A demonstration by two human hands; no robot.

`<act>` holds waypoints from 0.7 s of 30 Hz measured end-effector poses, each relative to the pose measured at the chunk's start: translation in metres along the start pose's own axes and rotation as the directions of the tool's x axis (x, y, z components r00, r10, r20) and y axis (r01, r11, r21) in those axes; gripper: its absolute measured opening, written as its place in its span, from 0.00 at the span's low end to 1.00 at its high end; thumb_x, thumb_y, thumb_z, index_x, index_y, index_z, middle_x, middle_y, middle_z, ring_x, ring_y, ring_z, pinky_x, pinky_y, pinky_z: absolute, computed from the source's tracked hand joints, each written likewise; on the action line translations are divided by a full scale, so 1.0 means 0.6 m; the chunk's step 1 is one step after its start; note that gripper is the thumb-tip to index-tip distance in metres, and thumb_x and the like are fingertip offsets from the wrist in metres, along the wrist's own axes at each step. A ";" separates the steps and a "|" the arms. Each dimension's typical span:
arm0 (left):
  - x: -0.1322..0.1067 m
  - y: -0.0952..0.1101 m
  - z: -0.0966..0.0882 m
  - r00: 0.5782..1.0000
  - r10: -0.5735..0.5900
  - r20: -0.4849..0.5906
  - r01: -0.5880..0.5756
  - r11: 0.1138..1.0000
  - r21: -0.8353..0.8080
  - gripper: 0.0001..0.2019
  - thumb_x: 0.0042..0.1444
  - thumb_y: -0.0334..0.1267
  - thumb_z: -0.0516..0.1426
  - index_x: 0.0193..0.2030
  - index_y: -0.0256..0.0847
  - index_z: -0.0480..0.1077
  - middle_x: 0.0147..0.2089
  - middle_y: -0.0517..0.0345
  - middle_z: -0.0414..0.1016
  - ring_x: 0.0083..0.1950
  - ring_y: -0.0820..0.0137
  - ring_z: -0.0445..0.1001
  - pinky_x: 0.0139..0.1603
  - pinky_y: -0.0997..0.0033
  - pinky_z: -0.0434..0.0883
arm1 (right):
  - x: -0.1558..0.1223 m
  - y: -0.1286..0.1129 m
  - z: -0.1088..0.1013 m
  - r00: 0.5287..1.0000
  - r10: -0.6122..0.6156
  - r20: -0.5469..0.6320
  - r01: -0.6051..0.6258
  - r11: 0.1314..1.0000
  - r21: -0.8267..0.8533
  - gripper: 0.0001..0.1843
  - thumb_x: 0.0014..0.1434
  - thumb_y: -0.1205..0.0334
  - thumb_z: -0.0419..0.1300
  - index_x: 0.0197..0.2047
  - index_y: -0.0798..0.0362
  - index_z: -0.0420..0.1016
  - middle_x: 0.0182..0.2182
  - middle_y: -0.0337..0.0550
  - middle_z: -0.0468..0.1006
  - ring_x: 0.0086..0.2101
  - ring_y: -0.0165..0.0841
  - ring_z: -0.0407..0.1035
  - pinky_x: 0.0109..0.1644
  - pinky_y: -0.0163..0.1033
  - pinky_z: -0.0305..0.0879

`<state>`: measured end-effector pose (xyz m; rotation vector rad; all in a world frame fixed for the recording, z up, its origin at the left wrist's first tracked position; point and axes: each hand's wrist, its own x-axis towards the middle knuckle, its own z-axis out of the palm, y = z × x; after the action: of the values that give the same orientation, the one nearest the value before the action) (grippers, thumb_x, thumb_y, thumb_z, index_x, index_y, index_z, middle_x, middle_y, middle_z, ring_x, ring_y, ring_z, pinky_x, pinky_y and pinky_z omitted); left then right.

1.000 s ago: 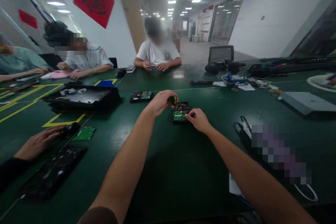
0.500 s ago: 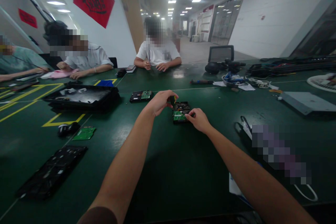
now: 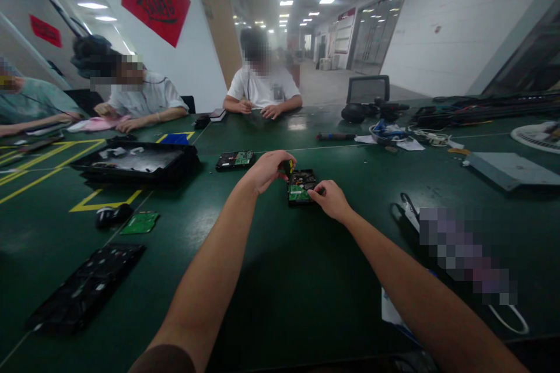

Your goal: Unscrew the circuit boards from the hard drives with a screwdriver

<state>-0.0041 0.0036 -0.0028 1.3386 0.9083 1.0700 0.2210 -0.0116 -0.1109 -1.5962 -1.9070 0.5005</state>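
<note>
In front of me on the table lies a hard drive [image 3: 301, 185] with a green circuit board at its near end. My left hand [image 3: 270, 170] is closed round a screwdriver [image 3: 288, 167] with a black and yellow handle, held over the drive's left side. Its tip is too small to make out. The fingers of my right hand [image 3: 329, 197] pinch the near right edge of the drive. A second hard drive [image 3: 235, 160] lies just left of my left hand.
The green table [image 3: 280, 280] carries a black tray [image 3: 135, 160], a loose green circuit board [image 3: 140, 222] and a long black part [image 3: 87, 285] at left. At right lie a grey metal case [image 3: 511, 170] and a strap [image 3: 405, 210]. Several people sit across and at far left.
My hands stay in place at the hard drive. The screwdriver handle has turned slightly in my left hand, showing more yellow. The person opposite has shifted their hands a little.
</note>
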 end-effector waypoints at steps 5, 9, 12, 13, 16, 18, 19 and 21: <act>-0.003 0.004 0.003 0.997 -0.047 0.056 0.047 0.999 0.005 0.11 0.58 0.42 0.58 0.39 0.37 0.76 0.38 0.48 0.78 0.38 0.66 0.76 0.30 0.71 0.73 | 0.000 -0.002 -0.002 1.000 -0.004 0.001 0.004 1.000 -0.014 0.15 0.62 0.47 0.63 0.37 0.52 0.78 0.44 0.48 0.75 0.38 0.36 0.69 0.40 0.40 0.62; -0.005 0.005 0.006 0.994 -0.090 0.055 0.094 0.993 -0.068 0.10 0.57 0.42 0.59 0.39 0.37 0.73 0.38 0.45 0.80 0.40 0.62 0.78 0.33 0.67 0.75 | -0.001 -0.005 -0.005 1.000 0.002 0.011 -0.002 1.000 -0.012 0.15 0.62 0.48 0.63 0.38 0.52 0.78 0.45 0.48 0.75 0.38 0.36 0.69 0.40 0.40 0.62; -0.004 0.004 0.005 0.997 -0.068 0.024 0.069 0.995 -0.067 0.08 0.57 0.41 0.59 0.36 0.37 0.72 0.39 0.45 0.80 0.40 0.62 0.78 0.32 0.68 0.75 | -0.003 -0.008 -0.007 1.000 0.014 0.023 -0.014 1.000 -0.002 0.15 0.63 0.47 0.63 0.38 0.52 0.78 0.46 0.48 0.75 0.38 0.36 0.69 0.41 0.40 0.63; -0.004 0.004 0.004 0.998 -0.055 0.011 0.055 0.997 -0.053 0.08 0.57 0.40 0.59 0.36 0.37 0.73 0.39 0.46 0.80 0.39 0.64 0.78 0.32 0.69 0.74 | -0.004 -0.009 -0.008 1.000 0.017 0.024 -0.017 1.000 0.000 0.16 0.63 0.47 0.63 0.38 0.52 0.78 0.46 0.48 0.75 0.38 0.36 0.69 0.41 0.40 0.63; -0.004 0.005 0.002 1.000 -0.028 -0.002 0.028 1.000 -0.014 0.08 0.56 0.39 0.58 0.36 0.37 0.75 0.37 0.48 0.78 0.38 0.66 0.76 0.30 0.71 0.73 | -0.004 -0.010 -0.009 1.000 0.023 0.020 -0.023 1.000 -0.002 0.15 0.63 0.47 0.63 0.38 0.52 0.79 0.46 0.48 0.75 0.39 0.36 0.69 0.41 0.40 0.63; -0.004 0.006 0.003 0.999 -0.039 0.014 0.039 0.999 -0.020 0.08 0.56 0.39 0.58 0.36 0.37 0.76 0.36 0.48 0.79 0.38 0.66 0.77 0.31 0.70 0.74 | -0.004 -0.010 -0.008 1.000 0.020 0.019 -0.020 1.000 -0.004 0.15 0.63 0.47 0.63 0.38 0.52 0.79 0.45 0.48 0.75 0.39 0.36 0.69 0.41 0.40 0.63; -0.005 0.007 0.004 0.998 -0.053 0.024 0.054 0.998 -0.033 0.08 0.56 0.40 0.58 0.36 0.37 0.75 0.37 0.48 0.79 0.39 0.65 0.77 0.33 0.68 0.75 | -0.003 -0.009 -0.008 1.000 0.017 0.017 -0.017 1.000 -0.005 0.15 0.63 0.48 0.63 0.38 0.52 0.79 0.45 0.48 0.75 0.39 0.36 0.69 0.41 0.40 0.63; -0.005 0.007 0.006 0.996 -0.086 0.031 0.088 0.994 -0.067 0.08 0.57 0.40 0.58 0.37 0.37 0.74 0.37 0.46 0.80 0.39 0.63 0.78 0.35 0.66 0.77 | -0.002 -0.007 -0.006 1.000 0.011 0.012 -0.011 1.000 -0.005 0.15 0.62 0.48 0.63 0.38 0.52 0.79 0.45 0.48 0.75 0.39 0.36 0.69 0.41 0.40 0.63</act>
<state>-0.0021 -0.0006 0.0013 1.2438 0.8930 1.0040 0.2203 -0.0142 -0.1055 -1.6117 -1.9107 0.5115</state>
